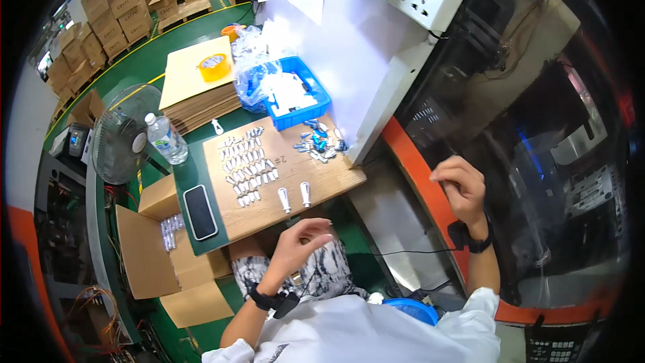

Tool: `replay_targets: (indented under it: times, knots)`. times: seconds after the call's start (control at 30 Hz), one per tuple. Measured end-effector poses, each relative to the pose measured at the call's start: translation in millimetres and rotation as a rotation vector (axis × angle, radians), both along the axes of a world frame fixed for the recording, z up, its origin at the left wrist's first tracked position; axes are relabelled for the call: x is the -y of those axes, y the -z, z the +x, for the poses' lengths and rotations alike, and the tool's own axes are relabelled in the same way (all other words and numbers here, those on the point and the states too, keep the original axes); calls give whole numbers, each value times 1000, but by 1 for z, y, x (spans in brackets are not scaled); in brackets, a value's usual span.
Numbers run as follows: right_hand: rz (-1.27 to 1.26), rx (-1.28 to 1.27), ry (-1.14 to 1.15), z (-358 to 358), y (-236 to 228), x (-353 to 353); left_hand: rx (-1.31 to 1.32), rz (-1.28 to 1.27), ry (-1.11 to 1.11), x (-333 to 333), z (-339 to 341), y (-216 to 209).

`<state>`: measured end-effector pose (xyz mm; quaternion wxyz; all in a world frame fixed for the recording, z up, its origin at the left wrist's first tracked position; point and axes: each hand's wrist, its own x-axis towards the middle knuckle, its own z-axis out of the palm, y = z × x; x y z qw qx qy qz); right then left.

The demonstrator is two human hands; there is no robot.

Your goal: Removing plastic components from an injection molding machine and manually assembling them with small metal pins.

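Note:
My left hand [300,245] hovers over my lap, just off the near edge of the wooden board [295,168]. Its fingers are loosely bent with the thumb apart, and nothing shows in them. Off to the right, my right hand [462,188] is raised by the orange frame [422,178] of a machine, its fingers curled loosely and no object visible in it. Two white handle-shaped pieces, a left one [284,199] and a right one [306,194], lie near the board's front edge. Rows of small white-and-silver pieces [248,161] cover its left part; a pile of shiny silver-blue pieces [320,142] lies at back right.
A blue bin [300,118] stands behind the pile. To the left are a phone [201,212], a water bottle [166,139], a fan [122,136] and an open carton [144,255]. Yellow tape [214,67] rests on stacked cardboard. A dark cable runs between my wristbands.

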<state>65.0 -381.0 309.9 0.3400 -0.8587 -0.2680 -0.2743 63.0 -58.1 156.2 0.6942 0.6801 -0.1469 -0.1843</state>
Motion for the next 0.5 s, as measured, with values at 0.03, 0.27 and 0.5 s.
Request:
replay_targets:
  times: [0.03,0.27,0.5]
  knots:
    - [8,10,65,-8,0,11,-30,-23,-15,4,3,5]
    - [-77,74,62,-31,-25,9,-19,-45,-148,4,8,19]
    - [41,-381,17,14,78,-33,247,576,-452,-68,30,42]
